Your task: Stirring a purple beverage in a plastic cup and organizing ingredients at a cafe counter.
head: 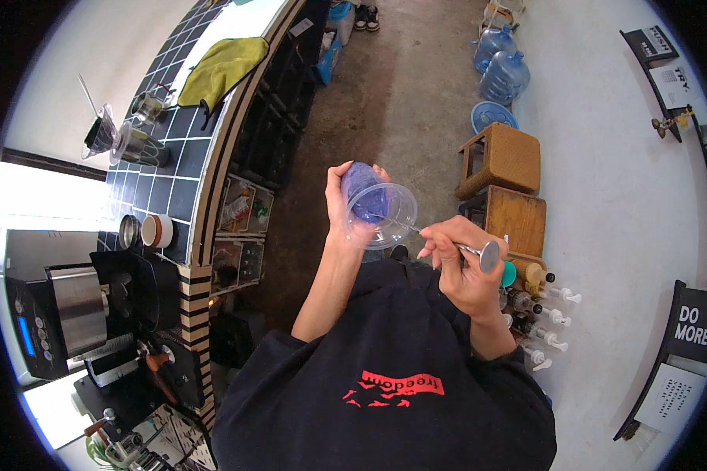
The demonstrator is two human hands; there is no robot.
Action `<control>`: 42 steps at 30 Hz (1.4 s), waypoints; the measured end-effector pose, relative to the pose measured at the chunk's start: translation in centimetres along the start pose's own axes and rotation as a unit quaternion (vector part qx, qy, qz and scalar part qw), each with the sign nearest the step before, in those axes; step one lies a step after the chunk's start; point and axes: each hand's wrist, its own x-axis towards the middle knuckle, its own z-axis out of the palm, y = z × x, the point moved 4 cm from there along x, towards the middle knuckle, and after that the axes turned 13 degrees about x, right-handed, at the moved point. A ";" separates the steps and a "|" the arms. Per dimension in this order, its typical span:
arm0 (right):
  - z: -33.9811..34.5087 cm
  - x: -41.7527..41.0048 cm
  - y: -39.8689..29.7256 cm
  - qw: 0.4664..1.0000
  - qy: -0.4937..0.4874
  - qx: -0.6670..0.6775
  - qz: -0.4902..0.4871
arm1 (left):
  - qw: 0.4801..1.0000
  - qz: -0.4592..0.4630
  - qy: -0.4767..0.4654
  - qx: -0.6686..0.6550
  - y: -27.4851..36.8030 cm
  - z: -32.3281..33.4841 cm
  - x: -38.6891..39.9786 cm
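Note:
My left hand [337, 194] is wrapped around a clear plastic cup [409, 203], which tilts with its wide mouth toward me. Purple-blue contents [368, 197] fill its lower part; whether they are liquid or solid I cannot tell. Between the fingers of my right hand [465, 265] is a twisted metal bar spoon [468, 248] with a flat disc at its upper end. Its thin shaft reaches through the cup's mouth toward the purple contents, where its tip is hard to make out.
A black-tiled counter [182, 159] runs along the left, bearing a yellow-green cloth [224, 70], a glass dripper [99, 134] and coffee machines [76, 312]. To the right stand a woven stool [506, 156], a wooden stool [518, 221], several pump bottles [551, 318] and large blue water jugs [504, 76].

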 end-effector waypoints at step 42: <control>-1.6 2.9 0.7 0.997 -0.044 0.049 -0.030 | 0.994 -0.003 -0.104 0.025 -1.1 0.2 1.2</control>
